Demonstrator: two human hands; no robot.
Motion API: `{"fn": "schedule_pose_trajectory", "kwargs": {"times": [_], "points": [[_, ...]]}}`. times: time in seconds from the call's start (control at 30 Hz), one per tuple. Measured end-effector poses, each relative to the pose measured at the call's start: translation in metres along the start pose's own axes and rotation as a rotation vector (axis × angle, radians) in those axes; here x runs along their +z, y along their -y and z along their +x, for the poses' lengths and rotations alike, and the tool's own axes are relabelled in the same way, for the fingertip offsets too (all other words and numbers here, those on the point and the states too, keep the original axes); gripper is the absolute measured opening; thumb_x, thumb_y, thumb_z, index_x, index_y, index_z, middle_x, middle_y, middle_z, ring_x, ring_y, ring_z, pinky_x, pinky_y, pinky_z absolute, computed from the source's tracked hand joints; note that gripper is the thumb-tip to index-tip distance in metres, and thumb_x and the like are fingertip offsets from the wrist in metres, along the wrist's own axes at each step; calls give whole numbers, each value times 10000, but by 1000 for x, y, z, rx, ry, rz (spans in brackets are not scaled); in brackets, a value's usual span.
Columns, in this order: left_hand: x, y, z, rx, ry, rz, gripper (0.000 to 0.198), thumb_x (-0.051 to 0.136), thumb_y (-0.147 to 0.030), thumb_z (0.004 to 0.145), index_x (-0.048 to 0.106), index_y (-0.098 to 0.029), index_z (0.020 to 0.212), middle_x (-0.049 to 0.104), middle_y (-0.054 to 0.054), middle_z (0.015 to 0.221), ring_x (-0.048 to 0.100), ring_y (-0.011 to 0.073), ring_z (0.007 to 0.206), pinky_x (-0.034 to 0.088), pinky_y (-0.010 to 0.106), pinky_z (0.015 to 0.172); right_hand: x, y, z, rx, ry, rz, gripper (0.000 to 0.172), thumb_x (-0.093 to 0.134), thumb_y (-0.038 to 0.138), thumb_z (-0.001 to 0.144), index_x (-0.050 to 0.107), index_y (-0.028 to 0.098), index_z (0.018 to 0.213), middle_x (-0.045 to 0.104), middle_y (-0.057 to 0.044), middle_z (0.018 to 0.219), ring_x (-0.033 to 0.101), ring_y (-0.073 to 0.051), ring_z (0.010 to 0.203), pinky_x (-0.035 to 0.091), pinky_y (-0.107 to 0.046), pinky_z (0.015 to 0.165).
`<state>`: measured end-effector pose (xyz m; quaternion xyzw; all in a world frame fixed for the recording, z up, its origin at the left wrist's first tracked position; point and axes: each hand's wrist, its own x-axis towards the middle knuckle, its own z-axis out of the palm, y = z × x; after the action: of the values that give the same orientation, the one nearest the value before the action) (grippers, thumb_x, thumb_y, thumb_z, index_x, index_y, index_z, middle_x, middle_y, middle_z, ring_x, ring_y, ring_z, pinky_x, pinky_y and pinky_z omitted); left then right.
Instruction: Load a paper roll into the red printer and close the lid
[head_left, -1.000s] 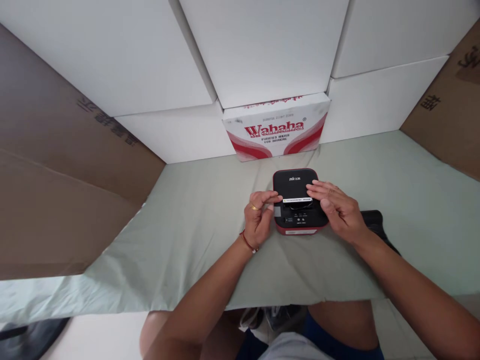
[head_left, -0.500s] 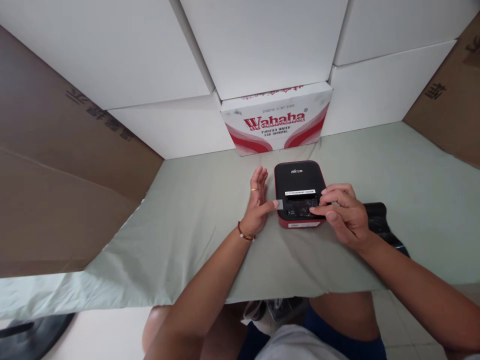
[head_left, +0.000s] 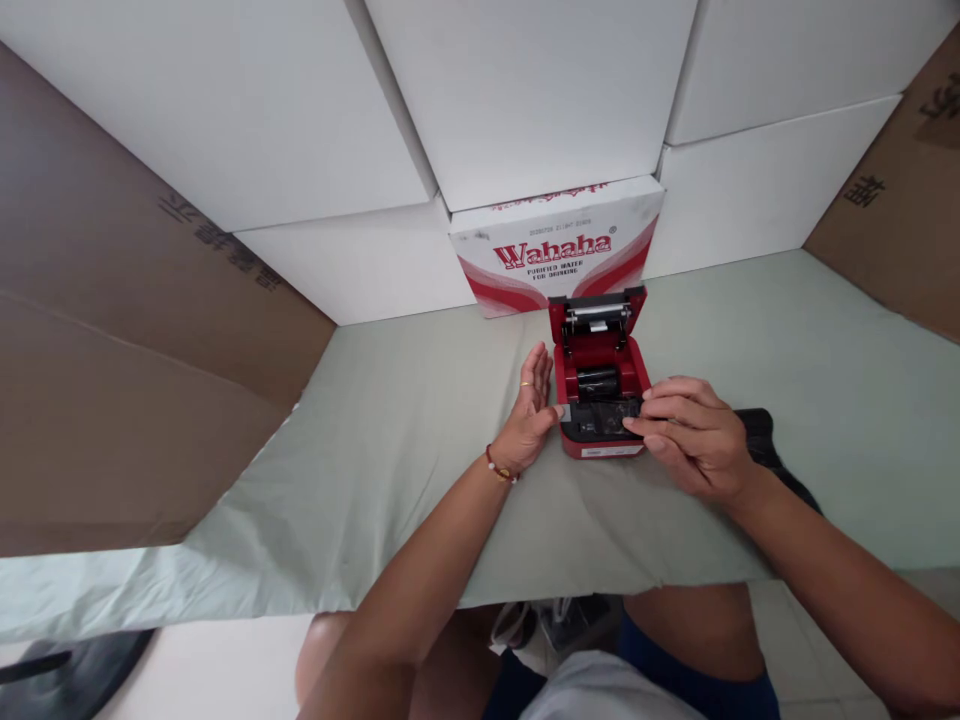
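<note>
A small red and black label printer (head_left: 602, 447) stands on the green cloth with its lid (head_left: 598, 312) tilted up. Inside the red bay lies a black roll (head_left: 598, 382). Crinkled dark film (head_left: 611, 416) covers part of the front panel. My left hand (head_left: 531, 415) is along the printer's left side, fingers stretched out, thumb on a grey tab (head_left: 566, 412) at the front left corner. At the right edge, my right hand (head_left: 694, 435) has its fingers extended and slightly bent, one fingertip touching the film; no held object shows in it.
Behind the printer stands a white and red Wahaha water carton (head_left: 559, 245) against stacked white boxes (head_left: 540, 90). Brown cardboard (head_left: 112, 330) walls the left, and more cardboard (head_left: 892, 220) the right. A black item (head_left: 757, 435) lies partly under my right forearm on the cloth (head_left: 405, 440).
The printer's lid has swung up and back, exposing the red bay and black roll. My left hand keeps its thumb on the tab; my right hand's fingers have drawn slightly closer together.
</note>
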<state>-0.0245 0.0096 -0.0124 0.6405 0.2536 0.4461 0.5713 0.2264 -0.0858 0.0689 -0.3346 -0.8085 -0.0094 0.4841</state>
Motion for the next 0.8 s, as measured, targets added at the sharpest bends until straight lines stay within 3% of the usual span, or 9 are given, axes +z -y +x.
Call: {"fn": "schedule_pose_trajectory", "kwargs": {"times": [0.1, 0.23, 0.33, 0.43, 0.6, 0.7, 0.8], "points": [[-2, 4, 1, 12, 14, 7, 1091, 747, -723, 872, 129, -391, 1708, 169, 97, 1863, 181, 311, 1743, 231, 553, 1412, -12, 4, 14, 103, 127, 93, 242, 619, 322, 1041, 856, 307, 990, 815, -46, 917, 766, -249, 960, 627, -415, 865], [-1, 8, 4, 27, 34, -21, 1071, 744, -706, 876, 154, -374, 1706, 228, 108, 1846, 232, 311, 1726, 249, 554, 1403, -25, 0, 56, 418, 393, 29, 396, 513, 458, 1093, 829, 283, 932, 819, -42, 934, 764, -225, 846, 600, -368, 790], [-1, 10, 6, 24, 31, -60, 1065, 766, -675, 856, 193, -355, 1694, 239, 117, 1840, 239, 321, 1721, 225, 565, 1406, -11, -17, 92, 526, 652, -185, 268, 570, 322, 1030, 828, 279, 971, 816, -24, 868, 752, -215, 757, 563, -351, 739], [0, 11, 7, 29, 22, -95, 1022, 784, -626, 837, 265, -324, 1664, 276, 126, 1824, 247, 330, 1717, 194, 575, 1413, 20, -36, 112, 557, 885, -401, 163, 691, 204, 893, 842, 257, 925, 816, -77, 810, 765, -277, 765, 560, -394, 756], [0, 12, 9, 28, 28, -102, 996, 788, -584, 824, 299, -310, 1648, 296, 126, 1815, 253, 334, 1713, 168, 584, 1416, 54, -50, 107, 584, 935, -501, 68, 824, 195, 752, 826, 204, 819, 826, -200, 921, 787, -401, 872, 585, -498, 784], [0, 14, 11, 42, 37, -101, 983, 777, -585, 831, 307, -304, 1648, 310, 126, 1807, 262, 335, 1708, 176, 575, 1415, 52, -49, 98, 598, 904, -520, 127, 839, 200, 744, 832, 205, 871, 829, -205, 969, 784, -399, 904, 585, -492, 793], [0, 14, 11, 51, 49, -99, 944, 769, -589, 841, 339, -301, 1631, 348, 125, 1790, 293, 338, 1696, 200, 581, 1408, 43, -42, 94, 605, 828, -513, 266, 821, 240, 797, 821, 236, 1063, 836, -167, 989, 777, -356, 875, 579, -452, 775]]}}
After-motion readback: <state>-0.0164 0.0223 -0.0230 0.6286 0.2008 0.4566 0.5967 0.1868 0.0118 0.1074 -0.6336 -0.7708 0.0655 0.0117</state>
